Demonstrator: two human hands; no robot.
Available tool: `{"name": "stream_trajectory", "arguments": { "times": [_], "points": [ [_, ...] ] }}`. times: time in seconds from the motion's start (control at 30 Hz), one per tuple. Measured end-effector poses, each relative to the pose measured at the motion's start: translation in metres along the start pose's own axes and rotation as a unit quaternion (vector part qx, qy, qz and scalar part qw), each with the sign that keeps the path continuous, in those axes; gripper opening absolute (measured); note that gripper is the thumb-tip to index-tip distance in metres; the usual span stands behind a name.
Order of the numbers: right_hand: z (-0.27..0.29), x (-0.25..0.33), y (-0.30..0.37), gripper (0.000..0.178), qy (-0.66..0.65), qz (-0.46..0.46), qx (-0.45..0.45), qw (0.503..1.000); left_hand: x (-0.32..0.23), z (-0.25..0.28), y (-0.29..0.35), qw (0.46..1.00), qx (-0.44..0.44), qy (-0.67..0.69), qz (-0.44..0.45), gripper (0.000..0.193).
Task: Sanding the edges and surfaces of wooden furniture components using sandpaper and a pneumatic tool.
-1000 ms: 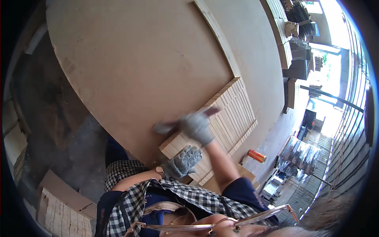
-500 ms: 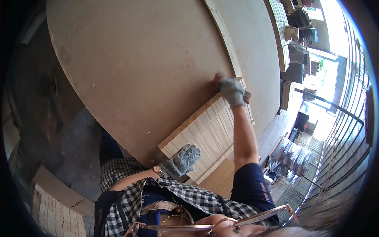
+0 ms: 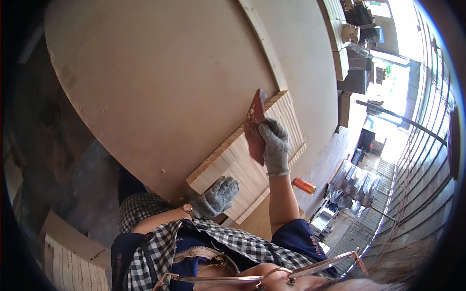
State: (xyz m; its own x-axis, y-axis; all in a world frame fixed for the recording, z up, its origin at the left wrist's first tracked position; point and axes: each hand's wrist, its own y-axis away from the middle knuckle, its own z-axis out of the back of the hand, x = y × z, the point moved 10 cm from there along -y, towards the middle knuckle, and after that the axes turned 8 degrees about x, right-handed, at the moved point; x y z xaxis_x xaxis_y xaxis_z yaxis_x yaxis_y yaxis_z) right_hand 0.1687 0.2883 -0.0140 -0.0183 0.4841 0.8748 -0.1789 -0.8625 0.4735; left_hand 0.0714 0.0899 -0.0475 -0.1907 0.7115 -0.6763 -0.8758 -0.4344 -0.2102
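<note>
A row of pale wooden strips (image 3: pixel 245 172) lies side by side on the big board tabletop (image 3: pixel 160 87). My right hand (image 3: pixel 277 145), in a grey glove, grips a worn reddish-brown piece of sandpaper (image 3: pixel 254 127). The sandpaper is tilted up near the far edge of the strips, so its face shows. My left hand (image 3: pixel 219 196), also gloved in grey, rests with fingers stretched out on the near end of the strips.
A long wooden batten (image 3: pixel 264 43) runs away from the strips across the tabletop. To the right lies a red and yellow can-like object (image 3: pixel 304 186). Stacked timber (image 3: pixel 335 34) stands at far right, and more boards (image 3: pixel 73 264) are at lower left.
My right hand has come nearer and a little left, turning the sandpaper so its broad face shows. My left hand stays on the strips. The view has shifted slightly, and the can-like object now shows.
</note>
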Motion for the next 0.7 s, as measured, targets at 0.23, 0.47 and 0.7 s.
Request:
{"name": "stream_trajectory", "arguments": {
  "times": [0.23,0.47,0.7],
  "points": [
    [0.015,-0.025,-0.002,0.02,-0.143,-0.1,-0.008,0.985,-0.007,-0.001,0.015,0.999,-0.025,0.025,-0.007,0.066],
    [0.046,-0.004,-0.011,0.012,-0.028,-0.003,-0.084,0.996,-0.005,0.003,0.017,0.999,-0.044,0.02,0.001,0.06],
    [0.016,0.08,-0.011,0.015,0.114,0.347,-0.153,0.918,-0.006,0.005,0.021,0.999,-0.033,0.031,0.003,0.061]
  ]
}}
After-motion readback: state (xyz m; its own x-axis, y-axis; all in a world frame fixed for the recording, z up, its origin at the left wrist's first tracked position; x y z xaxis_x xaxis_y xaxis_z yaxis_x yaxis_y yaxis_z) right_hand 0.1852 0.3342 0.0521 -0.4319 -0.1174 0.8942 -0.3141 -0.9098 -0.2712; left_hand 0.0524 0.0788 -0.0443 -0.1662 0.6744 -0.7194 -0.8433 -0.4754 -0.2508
